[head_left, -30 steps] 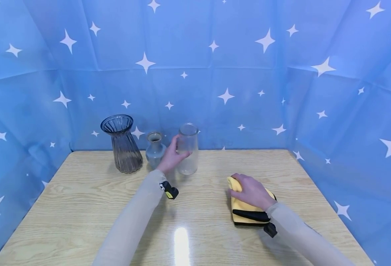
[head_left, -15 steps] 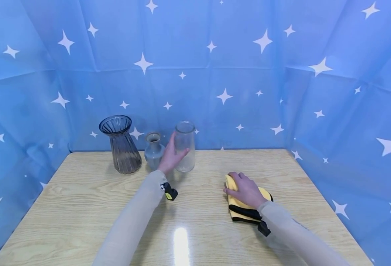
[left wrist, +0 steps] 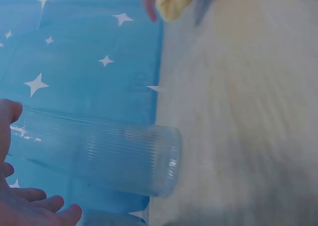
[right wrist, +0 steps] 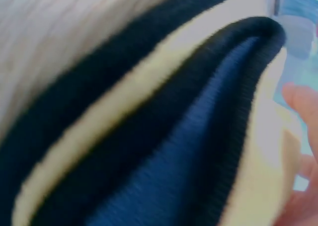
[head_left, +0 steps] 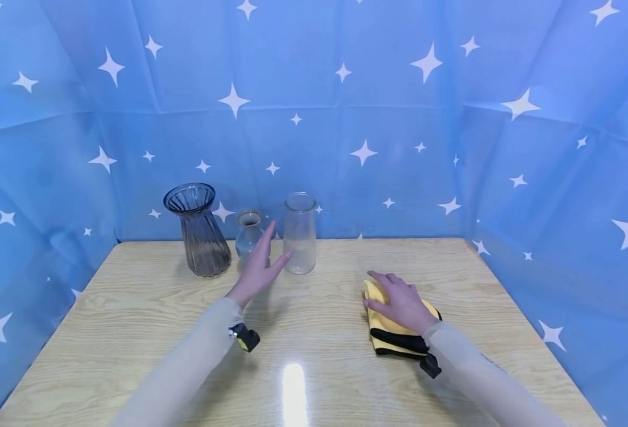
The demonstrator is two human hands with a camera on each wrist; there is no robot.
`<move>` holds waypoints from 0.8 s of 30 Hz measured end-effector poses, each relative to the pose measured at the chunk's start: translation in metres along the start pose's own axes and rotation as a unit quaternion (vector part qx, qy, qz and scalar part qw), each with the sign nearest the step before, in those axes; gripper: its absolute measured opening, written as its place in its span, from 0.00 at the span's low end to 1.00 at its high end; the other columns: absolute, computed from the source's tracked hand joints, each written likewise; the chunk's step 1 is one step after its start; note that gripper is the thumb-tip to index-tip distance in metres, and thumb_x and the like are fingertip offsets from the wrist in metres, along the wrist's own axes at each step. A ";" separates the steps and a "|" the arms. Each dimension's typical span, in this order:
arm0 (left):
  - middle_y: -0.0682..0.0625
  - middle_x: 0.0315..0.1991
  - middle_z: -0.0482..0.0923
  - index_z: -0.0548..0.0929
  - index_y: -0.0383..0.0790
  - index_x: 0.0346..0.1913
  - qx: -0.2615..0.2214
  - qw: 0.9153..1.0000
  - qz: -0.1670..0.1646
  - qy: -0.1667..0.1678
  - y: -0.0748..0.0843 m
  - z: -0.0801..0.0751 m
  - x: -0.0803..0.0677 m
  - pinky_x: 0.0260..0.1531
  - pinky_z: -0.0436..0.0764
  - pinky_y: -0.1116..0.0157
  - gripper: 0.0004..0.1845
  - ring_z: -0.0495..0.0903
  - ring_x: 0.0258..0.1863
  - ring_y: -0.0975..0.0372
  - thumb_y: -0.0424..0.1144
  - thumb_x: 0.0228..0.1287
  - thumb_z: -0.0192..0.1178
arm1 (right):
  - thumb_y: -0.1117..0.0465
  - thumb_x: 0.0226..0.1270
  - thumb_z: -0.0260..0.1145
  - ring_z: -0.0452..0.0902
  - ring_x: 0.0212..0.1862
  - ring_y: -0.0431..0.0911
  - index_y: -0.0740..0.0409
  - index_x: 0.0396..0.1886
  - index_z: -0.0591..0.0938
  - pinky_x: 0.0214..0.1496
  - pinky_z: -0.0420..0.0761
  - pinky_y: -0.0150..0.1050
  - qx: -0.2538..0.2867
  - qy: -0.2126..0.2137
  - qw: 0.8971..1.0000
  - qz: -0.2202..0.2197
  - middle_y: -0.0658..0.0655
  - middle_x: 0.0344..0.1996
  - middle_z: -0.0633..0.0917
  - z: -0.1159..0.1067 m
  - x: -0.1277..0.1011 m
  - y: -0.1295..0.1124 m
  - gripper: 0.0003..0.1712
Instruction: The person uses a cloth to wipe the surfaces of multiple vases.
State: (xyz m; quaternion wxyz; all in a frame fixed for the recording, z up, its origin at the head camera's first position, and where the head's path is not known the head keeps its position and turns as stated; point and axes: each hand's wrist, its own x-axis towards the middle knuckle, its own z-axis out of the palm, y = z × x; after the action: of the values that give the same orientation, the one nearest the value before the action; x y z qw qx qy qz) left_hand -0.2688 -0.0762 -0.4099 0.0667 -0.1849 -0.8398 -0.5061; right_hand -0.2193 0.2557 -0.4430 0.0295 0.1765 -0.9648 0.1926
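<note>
My left hand is held beside a clear glass vase, fingers straight and thumb spread apart. In the left wrist view, the glass vase has a ribbed surface and lies past the fingertips, with a gap between them. Behind my left hand stands a small blue-grey vase, partly covered by it. My right hand rests on a folded yellow cloth with black edging, its fingers fairly straight over the upper edge. Close up in the right wrist view, the cloth fills most of the picture, with thumb and fingertips at its right side.
A tall smoky fluted vase with a flared rim stands at the back left. The wooden table meets a blue star-patterned curtain along the back and sides.
My left hand has let go of the clear glass vase and drawn back to the left and toward me. The fingers of my right hand have straightened a little on the cloth.
</note>
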 end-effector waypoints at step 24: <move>0.35 0.74 0.49 0.54 0.40 0.76 0.204 0.978 -0.017 -0.028 -0.044 -0.082 -0.079 0.64 0.51 0.38 0.35 0.47 0.71 0.38 0.52 0.73 0.51 | 0.50 0.64 0.68 0.58 0.67 0.65 0.59 0.71 0.65 0.59 0.55 0.71 -0.095 0.029 0.993 -0.067 0.68 0.67 0.66 -0.061 -0.003 0.009 0.39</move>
State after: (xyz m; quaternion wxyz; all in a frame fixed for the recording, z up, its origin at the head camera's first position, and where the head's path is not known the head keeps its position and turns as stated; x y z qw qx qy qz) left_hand -0.2186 -0.1854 -0.4305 0.0704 -0.1672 -0.9299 -0.3198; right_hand -0.2199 0.2876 -0.3897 0.0872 0.2311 -0.9636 0.1026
